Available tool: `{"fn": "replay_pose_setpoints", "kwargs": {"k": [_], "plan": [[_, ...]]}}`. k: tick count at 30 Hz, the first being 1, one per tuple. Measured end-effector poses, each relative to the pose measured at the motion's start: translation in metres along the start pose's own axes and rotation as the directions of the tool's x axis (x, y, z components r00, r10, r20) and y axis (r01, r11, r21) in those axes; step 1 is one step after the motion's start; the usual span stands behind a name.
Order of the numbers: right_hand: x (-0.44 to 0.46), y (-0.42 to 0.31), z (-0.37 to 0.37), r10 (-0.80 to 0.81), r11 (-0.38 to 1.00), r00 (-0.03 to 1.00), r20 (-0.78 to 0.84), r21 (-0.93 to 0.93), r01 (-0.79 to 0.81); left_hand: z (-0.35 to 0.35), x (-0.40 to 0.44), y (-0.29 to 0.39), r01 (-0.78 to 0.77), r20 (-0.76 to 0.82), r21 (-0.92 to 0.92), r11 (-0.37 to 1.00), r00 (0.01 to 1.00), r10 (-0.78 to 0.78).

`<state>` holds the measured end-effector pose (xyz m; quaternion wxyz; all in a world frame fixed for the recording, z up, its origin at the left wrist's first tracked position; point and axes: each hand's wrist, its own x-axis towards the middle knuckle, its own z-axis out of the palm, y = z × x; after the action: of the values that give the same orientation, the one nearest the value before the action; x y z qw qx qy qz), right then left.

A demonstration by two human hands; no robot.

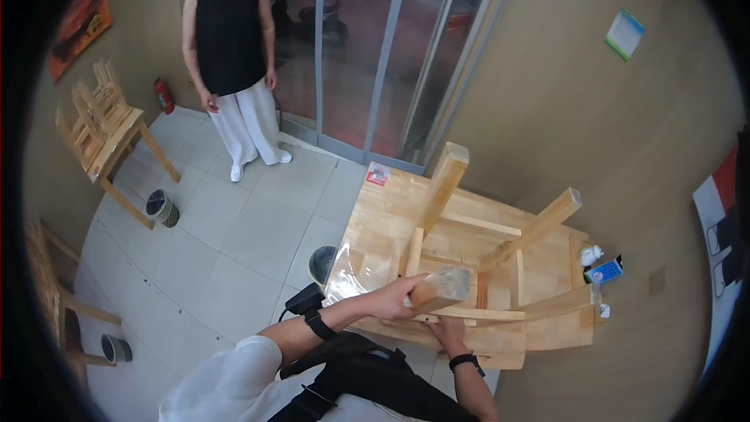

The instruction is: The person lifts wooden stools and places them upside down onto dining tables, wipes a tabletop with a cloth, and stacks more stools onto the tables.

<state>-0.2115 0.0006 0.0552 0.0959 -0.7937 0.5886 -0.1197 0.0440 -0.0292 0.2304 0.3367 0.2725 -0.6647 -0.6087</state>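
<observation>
Clasping upturned chair point(480, 223) by eight-o'clock leg point(442, 287) with left hand point(397, 298); cannot tell closure of right hand point(451, 336) toward seven; seemingly positioning, calling next for balance.

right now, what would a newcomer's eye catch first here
Probably the upturned wooden chair on the table at lower right, its legs pointing up and the left hand gripping the nearest one. Then the person in black and white standing at upper left by the glass door, with a red fire extinguisher further left.
</observation>
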Motion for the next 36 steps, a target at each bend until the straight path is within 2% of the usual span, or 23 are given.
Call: {"fn": "replay_pose_setpoints", "kwargs": {"k": [2, 3, 4, 5, 7, 8, 10, 11, 13, 15, 17, 19, 21, 23, 25, 26, 28, 30, 31, 32, 33, 35, 36], "plan": [[0.005, 0.0, 0.001, -0.042, 0.996, 0.997, -0.07, 0.076, 0.048, 0.001, -0.005, -0.029, -0.093, -0.011, 0.18, 0.979, 0.995, 0.097], [0.002, 0.001, 0.0, -0.087, 0.985, 0.985, -0.15, 0.135, 0.107, 0.005, -0.011, -0.031, -0.081, -0.028, 0.129, 0.988, 0.996, 0.085], [-0.003, 0.004, 0.002, -0.095, 0.982, 0.99, -0.108, 0.151, 0.11, 0.007, -0.014, -0.033, -0.062, -0.033, 0.074, 0.995, 0.997, 0.065], [-0.011, 0.008, 0.005, -0.084, 0.981, 0.994, -0.067, 0.172, 0.095, 0.01, -0.018, -0.028, -0.056, -0.009, 0.133, 0.99, 0.998, 0.058], [-0.043, 0.022, 0.01, -0.017, 0.989, 0.993, 0.119, 0.149, 0.0, 0.028, -0.025, -0.022, 0.112, -0.221, -0.01, 0.994, 0.969, -0.111], [-0.075, 0.026, 0.007, 0.068, 0.981, 0.989, 0.133, 0.17, -0.091, 0.047, -0.026, -0.022, 0.131, -0.391, 0.012, 0.991, 0.913, -0.116], [-0.102, 0.039, -0.016, -0.097, 0.893, 0.955, -0.279, 0.399, 0.207, 0.068, -0.025, -0.041, 0.19, -0.712, -0.013, 0.982, 0.687, -0.143], [-0.132, 0.062, -0.015, -0.071, 0.895, 0.954, -0.291, 0.405, 0.19, 0.089, -0.039, -0.066, 0.213, -0.844, -0.061, 0.975, 0.51, -0.164], [-0.199, 0.105, -0.006, 0.142, 0.854, 0.983, -0.116, 0.516, -0.063, 0.112, -0.077, -0.122, 0.285, -0.882, -0.095, 0.954, 0.42, -0.214], [-0.261, 0.163, 0.041, 0.469, 0.701, 0.882, 0.052, 0.586, -0.407, 0.159, -0.088, -0.144, 0.455, -0.746, 0.018, 0.891, 0.6, -0.291], [-0.326, 0.236, 0.125, 0.706, 0.453, 0.694, 0.142, 0.663, -0.596, 0.234, -0.036, -0.137, 0.551, -0.551, 0.19, 0.812, 0.745, -0.376], [-0.353, 0.293, 0.175, 0.746, -0.076, 0.459, 0.482, 0.747, -0.66, 0.295, 0.044, -0.119, 0.42, -0.313, 0.388, 0.821, 0.897, -0.311], [-0.334, 0.33, 0.163, 0.657, -0.532, 0.263, 0.707, 0.682, -0.502, 0.327, 0.096, -0.16, 0.244, -0.161, 0.612, 0.752, 0.97, -0.184], [-0.317, 0.364, 0.194, 0.668, -0.583, 0.254, 0.7, 0.704, -0.405, 0.351, 0.162, -0.176, 0.13, -0.076, 0.68, 0.721, 0.991, -0.107], [-0.295, 0.389, 0.232, 0.723, -0.61, 0.159, 0.673, 0.729, -0.31, 0.351, 0.197, -0.226, 0.04, -0.006, 0.774, 0.633, 0.998, -0.056], [-0.288, 0.402, 0.252, 0.735, -0.612, 0.161, 0.659, 0.746, -0.264, 0.355, 0.209, -0.239, 0.09, -0.052, 0.85, 0.519, 0.995, -0.088], [-0.279, 0.426, 0.29, 0.769, -0.583, 0.254, 0.587, 0.807, -0.1, 0.357, 0.221, -0.247, 0.166, -0.13, 0.916, 0.366, 0.984, -0.119], [-0.281, 0.439, 0.321, 0.787, -0.553, 0.385, 0.483, 0.828, 0.092, 0.362, 0.22, -0.243, 0.113, -0.064, 0.956, 0.269, 0.98, -0.186], [-0.279, 0.437, 0.319, 0.779, -0.553, 0.454, 0.432, 0.816, 0.172, 0.36, 0.218, -0.243, 0.13, -0.08, 0.959, 0.252, 0.976, -0.202], [-0.279, 0.443, 0.309, 0.67, -0.688, 0.585, 0.457, 0.679, 0.257, 0.359, 0.218, -0.244, 0.119, -0.067, 0.955, 0.27, 0.978, -0.195], [-0.282, 0.442, 0.311, 0.659, -0.691, 0.598, 0.455, 0.68, 0.244, 0.358, 0.219, -0.242, 0.103, -0.053, 0.951, 0.29, 0.983, -0.178], [-0.298, 0.46, 0.312, 0.709, -0.598, 0.537, 0.458, 0.794, 0.112, 0.356, 0.22, -0.242, 0.106, -0.068, 0.947, 0.304, 0.989, -0.134], [-0.292, 0.457, 0.284, 0.708, -0.664, 0.439, 0.554, 0.734, 0.145, 0.355, 0.22, -0.242, 0.097, -0.062, 0.946, 0.31, 0.991, -0.122]]}}
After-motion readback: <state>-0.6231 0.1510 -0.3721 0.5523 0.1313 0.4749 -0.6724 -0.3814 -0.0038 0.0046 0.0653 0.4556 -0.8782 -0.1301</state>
